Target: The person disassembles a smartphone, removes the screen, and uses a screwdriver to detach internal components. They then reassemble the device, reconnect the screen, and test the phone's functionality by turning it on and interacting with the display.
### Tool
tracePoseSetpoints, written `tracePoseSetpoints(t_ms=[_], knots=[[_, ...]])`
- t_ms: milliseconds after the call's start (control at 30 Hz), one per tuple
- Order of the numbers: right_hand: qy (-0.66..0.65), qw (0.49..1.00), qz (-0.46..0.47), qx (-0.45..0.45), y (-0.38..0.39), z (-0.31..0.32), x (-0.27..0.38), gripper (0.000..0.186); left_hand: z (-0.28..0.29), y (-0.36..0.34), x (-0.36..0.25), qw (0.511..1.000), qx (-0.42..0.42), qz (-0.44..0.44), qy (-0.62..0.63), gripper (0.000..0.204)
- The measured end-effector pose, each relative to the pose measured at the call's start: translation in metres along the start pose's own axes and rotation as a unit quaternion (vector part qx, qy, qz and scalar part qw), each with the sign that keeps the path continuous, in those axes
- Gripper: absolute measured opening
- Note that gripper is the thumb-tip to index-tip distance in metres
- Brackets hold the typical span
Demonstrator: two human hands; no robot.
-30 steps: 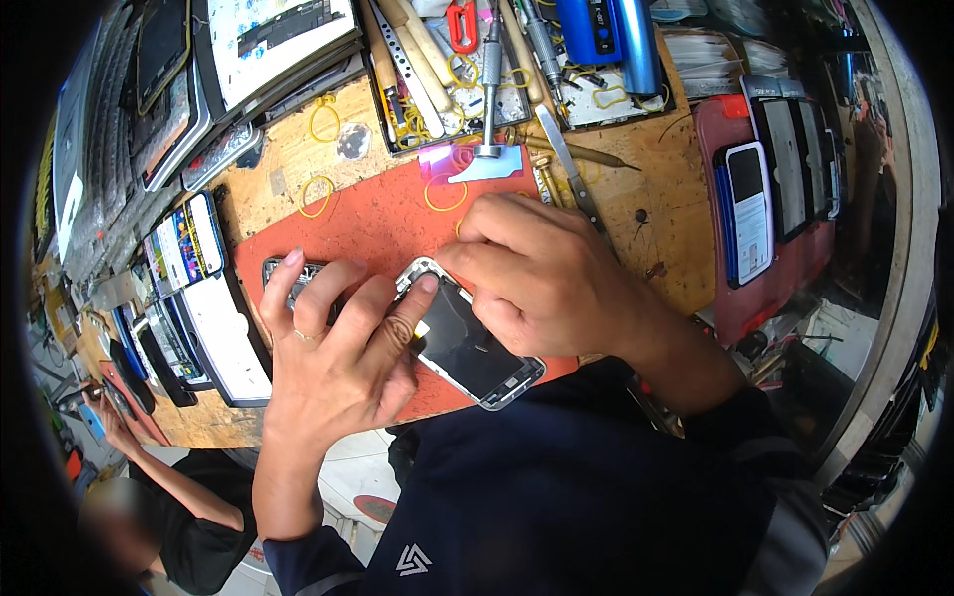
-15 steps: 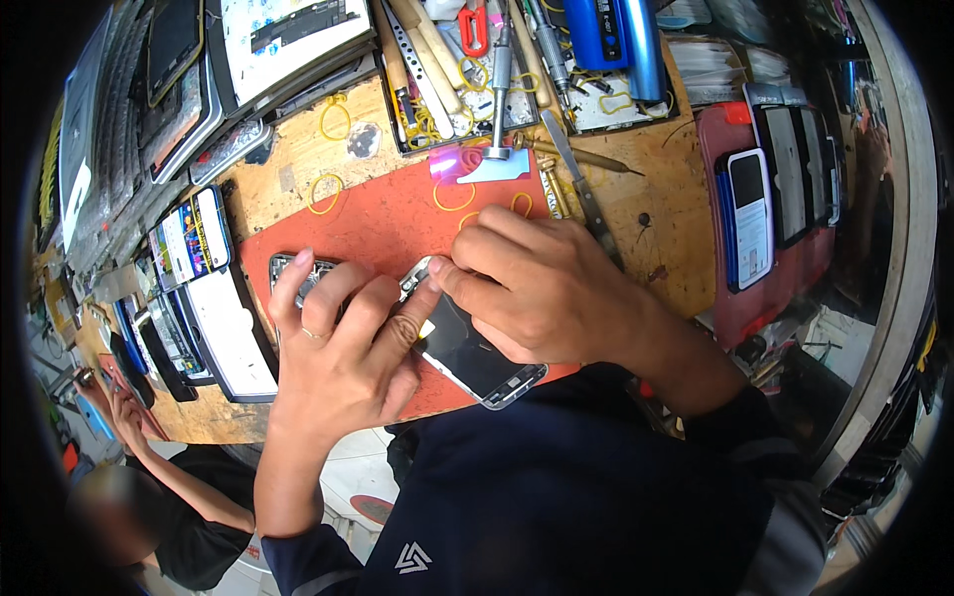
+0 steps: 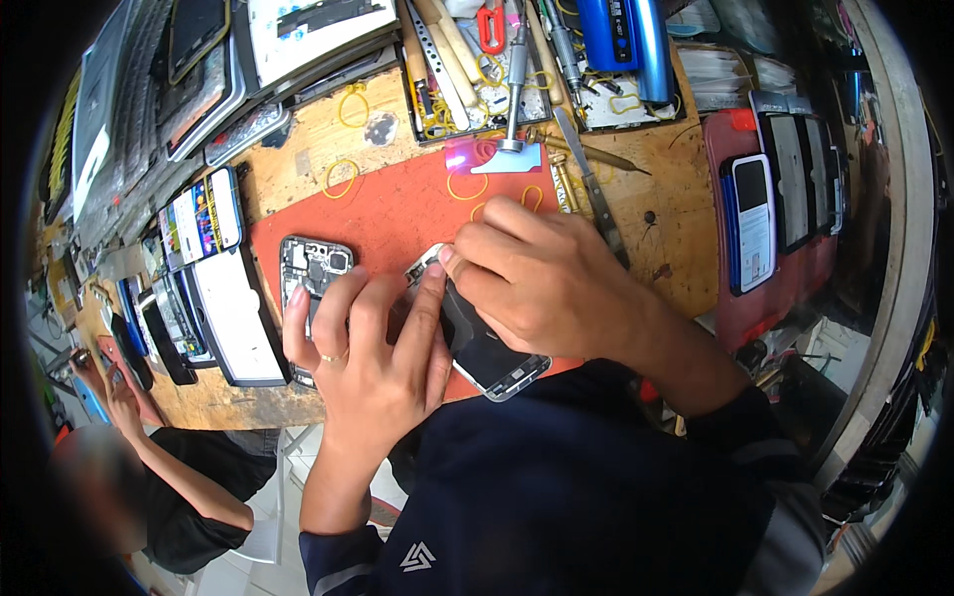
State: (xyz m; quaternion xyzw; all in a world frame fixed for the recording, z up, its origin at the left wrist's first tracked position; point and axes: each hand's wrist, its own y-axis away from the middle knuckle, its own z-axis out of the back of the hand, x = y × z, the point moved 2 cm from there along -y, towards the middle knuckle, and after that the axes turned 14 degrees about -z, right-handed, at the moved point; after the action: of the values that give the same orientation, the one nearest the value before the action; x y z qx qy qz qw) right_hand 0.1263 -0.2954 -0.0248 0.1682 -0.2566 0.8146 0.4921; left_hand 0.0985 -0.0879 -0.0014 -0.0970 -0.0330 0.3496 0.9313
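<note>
A phone screen panel [image 3: 487, 353], its dark inner side up, lies slantwise on the red mat [image 3: 383, 209]. My left hand [image 3: 373, 368] has its fingers spread, the index fingertip resting on the panel's far end and the thumb beside its left edge. Over the same end my right hand [image 3: 527, 283] is closed, thumb and index finger pinched at the corner; whatever is between them is too small or hidden. Left of the panel sits an opened phone body [image 3: 316, 260] with its inner parts bare, partly covered by my left fingers.
Beyond the mat stands a tray of tools [image 3: 477, 124]. A knife [image 3: 596, 204] and brass-coloured screwdriver [image 3: 596, 154] lie right of the mat. Phones [image 3: 204, 219] and a white box [image 3: 238, 323] line the left. More phones [image 3: 750, 223] stand right. Another person's hand [image 3: 119, 397] is far left.
My left hand has shifted right and slightly nearer, uncovering more of the opened phone body. My right hand stays pinched at the panel's end. The whole view has shifted slightly.
</note>
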Motion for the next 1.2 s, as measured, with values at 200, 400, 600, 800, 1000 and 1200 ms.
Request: tracePoseSetpoints(t_ms=[200,400,600,800,1000,1200], knots=[[0.042,0.998,0.03,-0.035,0.0,0.0,0.002,0.01,0.002,0.001,0.008,0.994,-0.077,0.029,0.074,0.035],[-0.067,0.998,-0.022,-0.001,-0.004,0.004,-0.009,0.013,0.005,0.014,-0.004,0.993,-0.084,0.065,0.054,0.034],[-0.087,0.996,-0.026,0.007,-0.007,0.004,-0.014,0.019,-0.012,0.003,-0.011,0.996,-0.075,0.038,0.007,0.039],[-0.163,0.984,-0.063,-0.037,-0.01,-0.001,-0.02,0.024,-0.009,0.006,-0.005,0.997,-0.074,0.01,0.024,0.038],[-0.17,0.985,-0.029,-0.024,-0.006,-0.003,-0.024,0.023,-0.007,0.018,-0.01,0.995,-0.089,0.024,0.033,0.034],[-0.146,0.989,-0.017,-0.033,-0.005,-0.005,-0.021,0.023,-0.003,0.023,-0.01,0.993,-0.102,0.049,0.038,0.035]])
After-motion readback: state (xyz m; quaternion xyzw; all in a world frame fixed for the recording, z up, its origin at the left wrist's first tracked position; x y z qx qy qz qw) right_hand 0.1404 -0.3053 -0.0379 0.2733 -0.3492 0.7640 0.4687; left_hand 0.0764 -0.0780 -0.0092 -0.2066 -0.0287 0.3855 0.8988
